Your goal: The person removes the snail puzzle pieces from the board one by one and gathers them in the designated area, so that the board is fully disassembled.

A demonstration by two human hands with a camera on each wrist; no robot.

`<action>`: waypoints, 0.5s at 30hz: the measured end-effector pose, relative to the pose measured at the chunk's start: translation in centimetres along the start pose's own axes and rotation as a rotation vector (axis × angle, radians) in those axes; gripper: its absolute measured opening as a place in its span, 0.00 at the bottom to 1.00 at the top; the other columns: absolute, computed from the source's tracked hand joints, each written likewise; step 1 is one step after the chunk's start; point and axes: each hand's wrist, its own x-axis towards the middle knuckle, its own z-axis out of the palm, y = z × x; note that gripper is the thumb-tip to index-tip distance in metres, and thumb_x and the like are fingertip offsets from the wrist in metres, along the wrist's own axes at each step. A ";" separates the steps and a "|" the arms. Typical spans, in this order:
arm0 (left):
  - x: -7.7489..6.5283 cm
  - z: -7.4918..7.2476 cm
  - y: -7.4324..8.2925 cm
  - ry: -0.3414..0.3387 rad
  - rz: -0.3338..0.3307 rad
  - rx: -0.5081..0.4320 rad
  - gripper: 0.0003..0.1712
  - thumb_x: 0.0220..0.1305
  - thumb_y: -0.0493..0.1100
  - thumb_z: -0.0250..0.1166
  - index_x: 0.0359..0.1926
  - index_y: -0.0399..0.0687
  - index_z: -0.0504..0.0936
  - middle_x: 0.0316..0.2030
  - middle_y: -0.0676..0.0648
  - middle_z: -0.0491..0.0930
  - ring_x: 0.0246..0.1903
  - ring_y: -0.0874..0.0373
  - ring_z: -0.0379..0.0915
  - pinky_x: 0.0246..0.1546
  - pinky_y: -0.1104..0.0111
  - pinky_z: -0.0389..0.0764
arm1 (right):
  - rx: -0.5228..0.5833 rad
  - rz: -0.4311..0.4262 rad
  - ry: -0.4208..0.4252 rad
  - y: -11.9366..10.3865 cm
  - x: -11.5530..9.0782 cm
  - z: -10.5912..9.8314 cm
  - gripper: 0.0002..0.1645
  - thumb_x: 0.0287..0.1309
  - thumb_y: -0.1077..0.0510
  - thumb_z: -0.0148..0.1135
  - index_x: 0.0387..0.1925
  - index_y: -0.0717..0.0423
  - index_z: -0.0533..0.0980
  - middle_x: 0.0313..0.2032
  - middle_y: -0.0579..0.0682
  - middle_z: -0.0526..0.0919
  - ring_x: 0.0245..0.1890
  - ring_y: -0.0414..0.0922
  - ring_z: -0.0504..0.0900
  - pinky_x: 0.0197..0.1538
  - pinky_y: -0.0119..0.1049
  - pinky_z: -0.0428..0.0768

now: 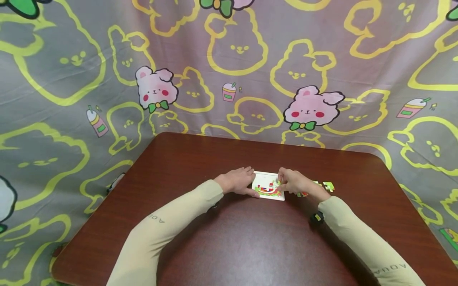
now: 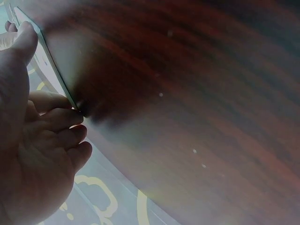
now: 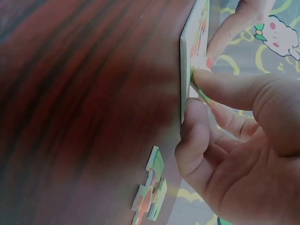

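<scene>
A white-framed jigsaw board (image 1: 264, 177) lies on the table, partly filled with colourful pieces along its near and right side; its upper left is bare white. My left hand (image 1: 237, 181) holds the board's left side, thumb near the front corner and fingers by the far corner. In the left wrist view, those fingertips (image 2: 75, 136) are bent against the frame's edge (image 2: 58, 77). Over the board's right edge, my right hand (image 1: 296, 182) pinches a jigsaw piece (image 3: 201, 93) between thumb and finger. The piece is tilted above the board, its picture mostly hidden.
Loose jigsaw pieces (image 1: 328, 186) lie on the brown table (image 1: 214, 246) right of the board, some behind my right hand and wrist. A cartoon-print curtain (image 1: 247, 115) hangs behind the table and along its sides.
</scene>
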 end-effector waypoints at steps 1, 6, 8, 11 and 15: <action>0.0 0.0 0.0 0.001 0.002 0.000 0.54 0.61 0.78 0.50 0.71 0.41 0.63 0.74 0.38 0.58 0.76 0.47 0.50 0.76 0.60 0.56 | -0.002 -0.001 0.006 0.0 0.0 0.0 0.16 0.59 0.58 0.68 0.37 0.57 0.67 0.26 0.49 0.74 0.19 0.43 0.72 0.19 0.31 0.69; 0.0 0.0 0.0 0.009 0.006 0.009 0.54 0.61 0.78 0.50 0.71 0.40 0.64 0.73 0.38 0.59 0.75 0.47 0.51 0.76 0.59 0.56 | -0.005 -0.029 0.035 0.0 -0.2 0.1 0.13 0.60 0.58 0.67 0.34 0.55 0.69 0.25 0.50 0.76 0.19 0.44 0.75 0.19 0.33 0.72; 0.0 -0.1 0.0 0.012 0.006 0.013 0.53 0.61 0.77 0.51 0.71 0.40 0.64 0.73 0.38 0.59 0.75 0.47 0.52 0.76 0.59 0.57 | -0.009 -0.051 0.034 0.0 -0.2 0.1 0.12 0.61 0.58 0.66 0.32 0.54 0.69 0.24 0.50 0.77 0.19 0.44 0.76 0.19 0.33 0.73; -0.1 -0.2 0.1 0.018 0.009 0.014 0.53 0.62 0.76 0.52 0.70 0.39 0.65 0.73 0.37 0.60 0.75 0.46 0.53 0.75 0.59 0.58 | -0.002 -0.075 0.020 -0.1 -0.2 0.0 0.11 0.62 0.59 0.65 0.31 0.53 0.69 0.22 0.51 0.78 0.19 0.46 0.77 0.19 0.34 0.74; 0.0 -0.2 0.1 0.015 0.008 0.008 0.52 0.62 0.76 0.52 0.70 0.39 0.65 0.73 0.37 0.60 0.75 0.46 0.53 0.75 0.58 0.58 | 0.004 -0.100 0.004 0.0 -0.3 -0.1 0.11 0.63 0.59 0.64 0.31 0.53 0.69 0.22 0.52 0.79 0.20 0.46 0.78 0.18 0.35 0.74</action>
